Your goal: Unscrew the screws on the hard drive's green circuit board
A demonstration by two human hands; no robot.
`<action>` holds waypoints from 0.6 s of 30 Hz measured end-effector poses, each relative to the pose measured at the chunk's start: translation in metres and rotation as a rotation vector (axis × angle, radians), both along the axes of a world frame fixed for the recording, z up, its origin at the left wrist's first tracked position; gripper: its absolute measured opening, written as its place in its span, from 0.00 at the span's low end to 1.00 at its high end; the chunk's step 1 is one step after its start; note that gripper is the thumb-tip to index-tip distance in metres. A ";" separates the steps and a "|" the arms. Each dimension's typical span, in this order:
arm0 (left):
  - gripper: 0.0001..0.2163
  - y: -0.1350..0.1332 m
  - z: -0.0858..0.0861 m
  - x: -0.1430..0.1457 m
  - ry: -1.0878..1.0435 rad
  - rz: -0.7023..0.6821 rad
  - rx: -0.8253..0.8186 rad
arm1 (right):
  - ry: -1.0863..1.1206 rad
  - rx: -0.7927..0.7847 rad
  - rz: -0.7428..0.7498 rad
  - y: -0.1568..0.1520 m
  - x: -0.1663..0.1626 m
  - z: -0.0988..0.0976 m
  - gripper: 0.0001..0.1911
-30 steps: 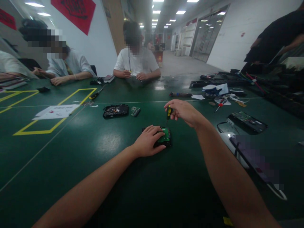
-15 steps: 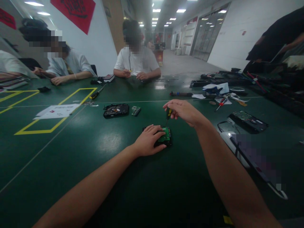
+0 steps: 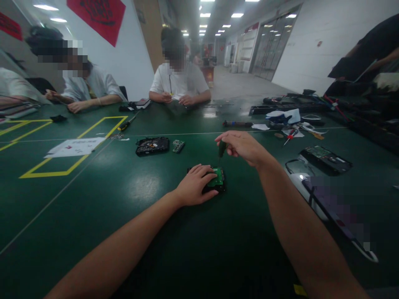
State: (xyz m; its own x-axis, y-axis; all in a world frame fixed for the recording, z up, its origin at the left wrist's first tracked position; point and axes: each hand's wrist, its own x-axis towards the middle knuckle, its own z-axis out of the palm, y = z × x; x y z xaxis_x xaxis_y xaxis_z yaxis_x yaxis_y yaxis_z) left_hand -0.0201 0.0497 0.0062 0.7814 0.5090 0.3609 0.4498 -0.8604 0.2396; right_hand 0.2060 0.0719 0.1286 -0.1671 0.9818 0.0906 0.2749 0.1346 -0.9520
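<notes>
A hard drive (image 3: pixel 220 177) with a green circuit board facing up lies on the green table in front of me. My left hand (image 3: pixel 197 184) rests over it, fingers spread across the top and thumb along the near side, holding it down. Between the fingertips of my right hand (image 3: pixel 238 145) is the dark handle of a screwdriver (image 3: pixel 222 148). It stands nearly upright, its thin shaft reaching down to the far right corner of the board. Whether the tip sits in a screw is too small to tell.
Left of my hands lie an opened black drive (image 3: pixel 152 145) and a loose circuit board (image 3: pixel 178 145). Another drive (image 3: pixel 326 159) is at right, near a white-edged device (image 3: pixel 308 195). A yellow-black screwdriver (image 3: pixel 126 123) lies farther off. Other people sit across the table.
The screwdriver handle has turned in my right fingers: its yellow marking showed before and is now out of sight. My left hand and the hard drive have stayed in place.
</notes>
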 end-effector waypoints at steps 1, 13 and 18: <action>0.26 0.000 0.000 0.000 0.000 0.001 0.002 | 0.007 -0.013 0.010 0.000 0.000 -0.001 0.10; 0.26 0.001 -0.001 0.000 0.001 -0.003 0.013 | 0.038 -0.015 -0.009 0.006 0.002 -0.005 0.06; 0.26 0.001 -0.001 0.000 -0.009 -0.006 0.010 | 0.002 0.023 -0.044 0.005 0.001 -0.006 0.02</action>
